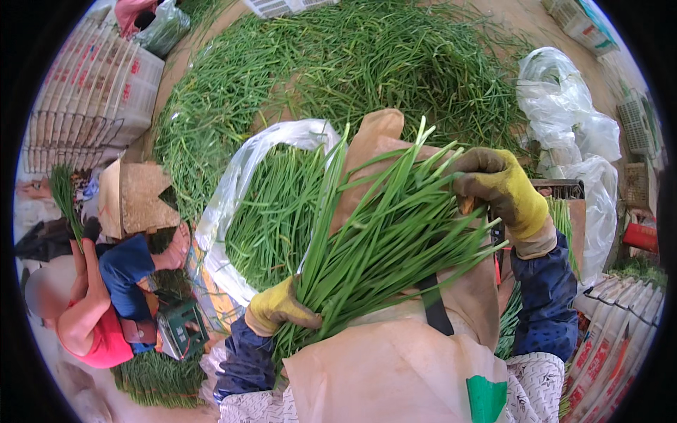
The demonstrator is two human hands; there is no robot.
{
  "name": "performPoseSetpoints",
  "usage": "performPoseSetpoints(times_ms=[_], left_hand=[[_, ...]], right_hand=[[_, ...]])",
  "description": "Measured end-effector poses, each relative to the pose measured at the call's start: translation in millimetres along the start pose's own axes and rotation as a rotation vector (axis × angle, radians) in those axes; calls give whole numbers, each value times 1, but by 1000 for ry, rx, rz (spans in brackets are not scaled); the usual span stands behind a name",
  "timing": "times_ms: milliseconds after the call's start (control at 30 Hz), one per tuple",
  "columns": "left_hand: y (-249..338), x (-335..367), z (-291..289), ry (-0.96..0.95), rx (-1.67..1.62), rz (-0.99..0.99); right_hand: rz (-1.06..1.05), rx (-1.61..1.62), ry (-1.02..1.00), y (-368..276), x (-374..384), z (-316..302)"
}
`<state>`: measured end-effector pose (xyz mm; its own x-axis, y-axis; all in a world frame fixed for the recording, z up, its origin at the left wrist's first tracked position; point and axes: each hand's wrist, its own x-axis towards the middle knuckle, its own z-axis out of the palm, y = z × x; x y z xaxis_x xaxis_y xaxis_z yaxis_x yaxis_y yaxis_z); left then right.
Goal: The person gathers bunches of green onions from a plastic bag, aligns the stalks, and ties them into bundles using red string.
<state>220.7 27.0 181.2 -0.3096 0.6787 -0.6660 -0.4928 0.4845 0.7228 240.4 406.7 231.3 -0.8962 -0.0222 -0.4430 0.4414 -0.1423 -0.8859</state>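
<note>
Bunch: the bunch of greens [381,229] lay between the two hands, held up over the far edge of the apron [395,374], its leaves fanned
Long axis: it ran aslant, from near the apron's far left corner up and away to the right, across the brown cloth [377,130]
Left hand: the left hand [283,308], in a yellow glove, was wrapped round the lower left part of the bunch, the leaves stretching from it toward the far right
Right hand: the right hand [501,190], gloved too, was at the far right end, fingers curled by the leaf ends; whether they pinched any could not be told
Nearer hand: the left had the near end, the right was by the far one; the left was nearer the bag
Bag: the clear plastic bag [217,222] lay left of the bunch, mouth spread, more greens [271,218] inside, its near edge just beside the left hand
Floor: loose greens [423,67] covered much of the floor [515,21] beyond the bag's far edge
Co-worker: at far left, a person [88,324] held a small bundle [63,194]
</note>
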Motion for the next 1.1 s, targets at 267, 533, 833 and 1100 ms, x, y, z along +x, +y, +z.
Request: performPoseSetpoints(times_ms=[267, 533, 833, 1100], left_hand=[[21, 3, 0, -59, -60, -88], [18, -1, 3, -6, -101, -183], [22, 6, 7, -30, 51, -125], [38, -2, 13, 9, 1, -212]], right_hand=[[195, -208, -61, -13, 7, -34], [-52, -185, 176, 15, 41, -127], [-63, -1511, 963, 46, 76, -196], [-391, -1406, -143, 3, 89, 32]])
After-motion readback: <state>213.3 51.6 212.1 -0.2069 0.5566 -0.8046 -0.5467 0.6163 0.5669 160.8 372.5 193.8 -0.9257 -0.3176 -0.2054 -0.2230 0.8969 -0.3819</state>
